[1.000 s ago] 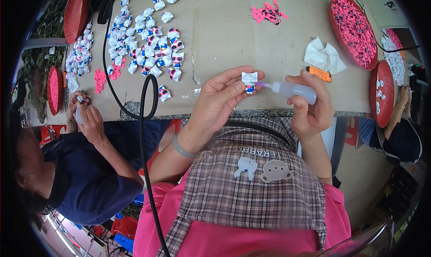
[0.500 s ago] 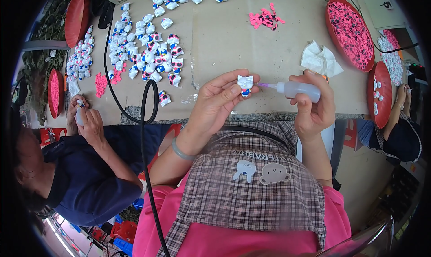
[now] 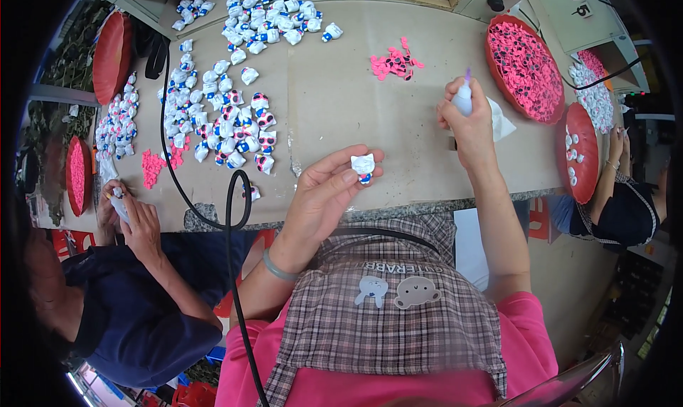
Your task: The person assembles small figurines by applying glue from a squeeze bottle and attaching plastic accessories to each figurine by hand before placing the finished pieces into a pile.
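Observation:
Between the thumb and fingers of my left hand (image 3: 324, 192) is a small white cat figurine (image 3: 363, 166) with a blue and pink body, held upright above the table's near edge. My right hand (image 3: 469, 122) is wrapped round a translucent squeeze bottle (image 3: 462, 99), its thin purple nozzle pointing up and away. That hand is beside a crumpled white tissue (image 3: 501, 122). Farther off lies a loose pile of pink sunglasses-shaped pieces (image 3: 396, 64). Left of my left hand stand several figurines (image 3: 235, 126), some wearing pink glasses.
A red tray (image 3: 491, 65) heaped with pink pieces is at the right, near another red tray (image 3: 588, 166) holding a few white pieces. A black cable (image 3: 229, 222) loops over the table's left part. Co-workers' hands (image 3: 135, 215) are busy at left, others at far right.
My right hand has moved away from the figurine, farther over the table, and the bottle's nozzle has swung from pointing left to pointing up. My left hand still holds the figurine. The view has shifted.

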`<state>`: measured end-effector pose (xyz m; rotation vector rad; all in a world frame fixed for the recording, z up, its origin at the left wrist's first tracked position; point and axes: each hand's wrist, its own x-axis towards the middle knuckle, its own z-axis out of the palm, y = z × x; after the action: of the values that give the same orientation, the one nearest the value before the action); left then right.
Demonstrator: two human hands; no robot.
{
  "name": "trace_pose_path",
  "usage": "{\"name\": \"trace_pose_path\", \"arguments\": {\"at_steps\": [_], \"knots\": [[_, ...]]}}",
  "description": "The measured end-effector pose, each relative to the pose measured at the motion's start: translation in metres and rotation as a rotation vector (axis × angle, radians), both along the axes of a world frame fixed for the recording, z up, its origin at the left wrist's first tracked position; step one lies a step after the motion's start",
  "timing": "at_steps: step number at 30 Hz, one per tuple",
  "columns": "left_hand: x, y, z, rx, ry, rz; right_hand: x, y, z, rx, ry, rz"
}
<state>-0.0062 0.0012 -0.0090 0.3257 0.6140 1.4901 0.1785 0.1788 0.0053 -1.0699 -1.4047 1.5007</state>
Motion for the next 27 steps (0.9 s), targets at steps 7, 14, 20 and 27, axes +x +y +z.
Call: {"name": "trace_pose_path", "arguments": {"at_steps": [7,14,20,27], "knots": [[-0.004,-0.003,-0.003,0.017,-0.049,0.001,-0.033,0.036,-0.005,0.646,-0.702,0.117],[-0.007,-0.002,-0.002,0.119,-0.039,-0.027,-0.032,0.049,-0.013,0.776,-0.787,0.205],[-0.005,-0.004,-0.002,0.111,-0.033,-0.013,-0.031,0.05,-0.009,0.857,-0.839,0.288],[-0.001,-0.004,-0.006,-0.018,0.081,0.018,-0.025,0.013,0.007,0.433,-0.569,0.35]]}}
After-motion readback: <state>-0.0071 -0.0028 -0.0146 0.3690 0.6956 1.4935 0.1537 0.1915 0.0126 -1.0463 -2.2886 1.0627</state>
